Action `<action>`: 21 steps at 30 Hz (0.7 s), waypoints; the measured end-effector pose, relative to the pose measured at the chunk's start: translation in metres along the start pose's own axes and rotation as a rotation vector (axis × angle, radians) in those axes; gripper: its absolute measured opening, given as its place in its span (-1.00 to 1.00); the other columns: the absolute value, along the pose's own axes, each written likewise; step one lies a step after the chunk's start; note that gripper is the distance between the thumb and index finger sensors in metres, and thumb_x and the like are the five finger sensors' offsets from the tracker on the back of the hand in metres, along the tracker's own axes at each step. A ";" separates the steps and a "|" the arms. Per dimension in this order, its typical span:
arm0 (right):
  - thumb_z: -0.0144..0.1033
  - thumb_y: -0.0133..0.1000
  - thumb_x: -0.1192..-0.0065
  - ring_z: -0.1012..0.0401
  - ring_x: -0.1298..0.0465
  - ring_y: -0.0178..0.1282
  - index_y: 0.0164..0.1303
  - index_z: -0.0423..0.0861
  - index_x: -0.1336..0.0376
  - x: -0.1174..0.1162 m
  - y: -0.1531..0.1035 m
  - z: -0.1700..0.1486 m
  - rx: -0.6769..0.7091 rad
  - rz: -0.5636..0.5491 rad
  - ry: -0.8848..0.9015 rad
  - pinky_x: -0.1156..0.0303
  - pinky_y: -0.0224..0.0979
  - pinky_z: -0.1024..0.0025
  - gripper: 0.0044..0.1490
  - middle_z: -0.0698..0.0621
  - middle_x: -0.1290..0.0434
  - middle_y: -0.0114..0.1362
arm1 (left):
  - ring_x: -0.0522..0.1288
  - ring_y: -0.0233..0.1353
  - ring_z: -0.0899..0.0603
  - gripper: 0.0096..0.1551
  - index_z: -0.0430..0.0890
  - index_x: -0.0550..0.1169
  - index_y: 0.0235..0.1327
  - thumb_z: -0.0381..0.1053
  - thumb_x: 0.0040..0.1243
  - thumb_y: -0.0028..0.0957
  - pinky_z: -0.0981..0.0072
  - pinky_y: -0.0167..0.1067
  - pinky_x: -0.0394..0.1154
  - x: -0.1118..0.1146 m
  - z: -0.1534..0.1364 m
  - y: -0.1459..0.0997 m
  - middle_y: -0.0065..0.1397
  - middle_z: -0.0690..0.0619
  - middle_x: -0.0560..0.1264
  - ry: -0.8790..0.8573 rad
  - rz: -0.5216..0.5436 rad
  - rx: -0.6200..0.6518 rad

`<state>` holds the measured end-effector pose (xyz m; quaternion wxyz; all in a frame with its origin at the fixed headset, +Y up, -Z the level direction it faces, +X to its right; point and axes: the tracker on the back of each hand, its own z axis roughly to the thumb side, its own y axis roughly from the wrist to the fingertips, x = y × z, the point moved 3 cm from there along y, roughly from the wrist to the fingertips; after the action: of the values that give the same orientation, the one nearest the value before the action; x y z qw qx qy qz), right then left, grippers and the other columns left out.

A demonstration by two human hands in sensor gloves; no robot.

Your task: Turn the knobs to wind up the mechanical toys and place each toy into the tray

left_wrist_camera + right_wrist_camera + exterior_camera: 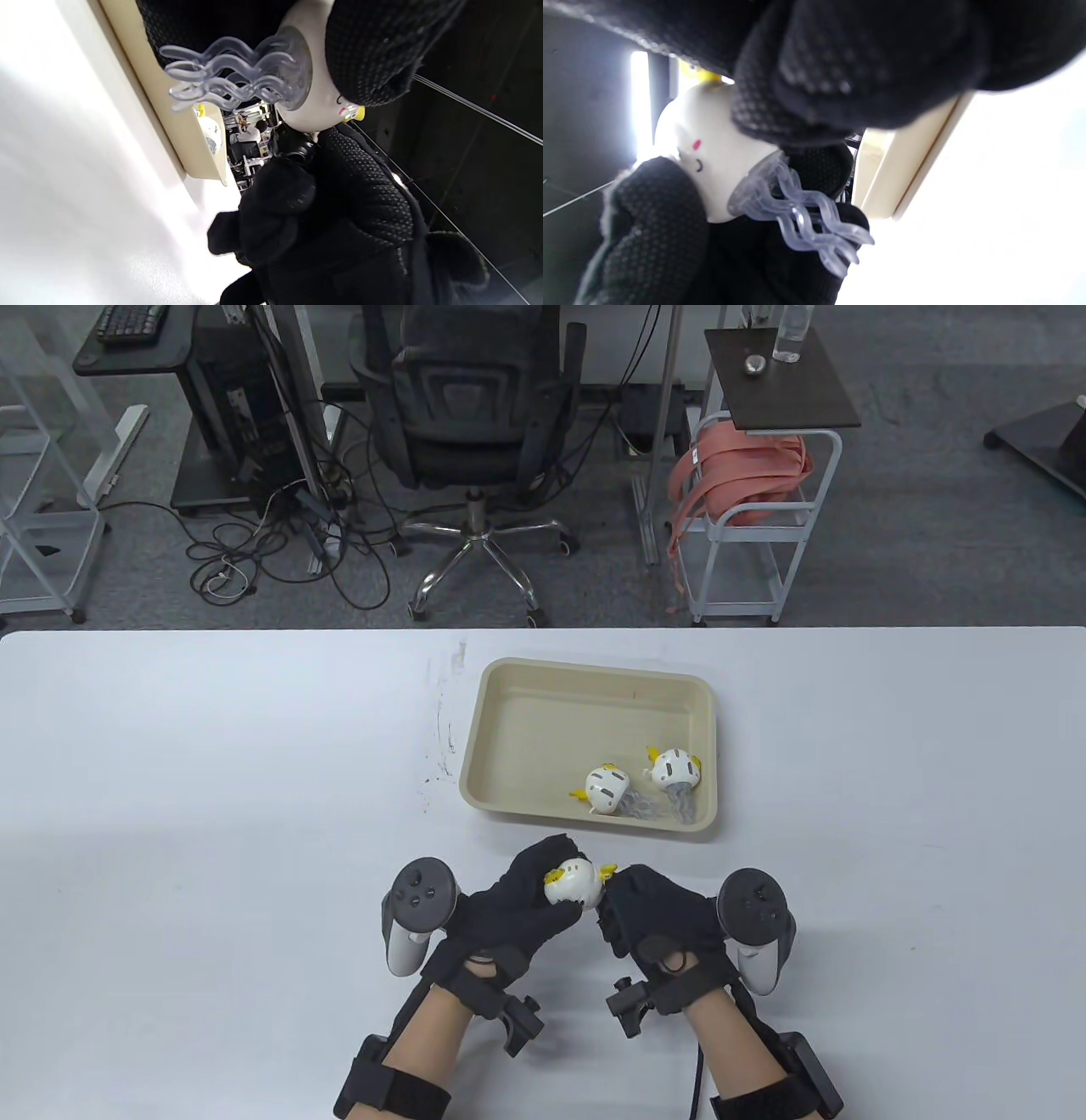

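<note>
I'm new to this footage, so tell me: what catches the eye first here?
A white jellyfish toy with clear wavy tentacles, gripped by the left hand near the table's front edge, while the right hand pinches its yellow knob. Just beyond, a beige tray holds two more such toys in its near right corner.

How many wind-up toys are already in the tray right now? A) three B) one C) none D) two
D: two white jellyfish toys lie in the tray, near its front right corner; a third toy is off the tray, gripped by the left hand, with the right hand at its yellow knob.
</note>
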<state>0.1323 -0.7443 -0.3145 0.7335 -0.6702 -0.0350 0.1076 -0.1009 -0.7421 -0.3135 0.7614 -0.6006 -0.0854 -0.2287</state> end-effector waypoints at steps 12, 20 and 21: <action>-0.19 0.13 -0.24 0.01 -0.62 -0.25 0.00 -0.44 -0.41 -0.004 -0.003 0.007 0.125 -0.035 -0.043 -0.47 0.03 -0.09 -0.42 -0.27 -0.64 -0.08 | 0.63 0.34 -0.17 -0.13 0.06 0.16 0.63 0.13 0.26 0.09 -0.01 0.37 0.50 -0.001 -0.003 -0.002 0.54 -0.17 0.42 -0.011 0.032 -0.040; -0.27 0.13 -0.23 -0.07 -0.57 -0.04 0.21 -0.44 -0.31 -0.013 -0.004 0.014 0.182 0.007 -0.104 -0.39 0.19 -0.16 -0.38 -0.34 -0.55 0.13 | 0.70 0.23 -0.13 -0.13 -0.11 0.19 0.59 0.18 0.21 0.10 0.03 0.28 0.56 -0.006 -0.010 -0.004 0.44 -0.24 0.48 -0.069 0.074 -0.087; -0.28 0.13 -0.23 -0.06 -0.58 -0.07 0.19 -0.44 -0.32 -0.013 -0.004 0.015 0.192 0.004 -0.116 -0.40 0.17 -0.16 -0.39 -0.33 -0.56 0.11 | 0.72 0.20 -0.12 -0.12 -0.14 0.19 0.59 0.19 0.20 0.10 0.05 0.25 0.58 -0.005 -0.011 -0.004 0.42 -0.24 0.50 -0.082 0.072 -0.093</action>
<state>0.1175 -0.7326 -0.3078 0.7909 -0.5895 -0.0655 0.1506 -0.1087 -0.7520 -0.3154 0.7361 -0.6470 -0.0840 -0.1800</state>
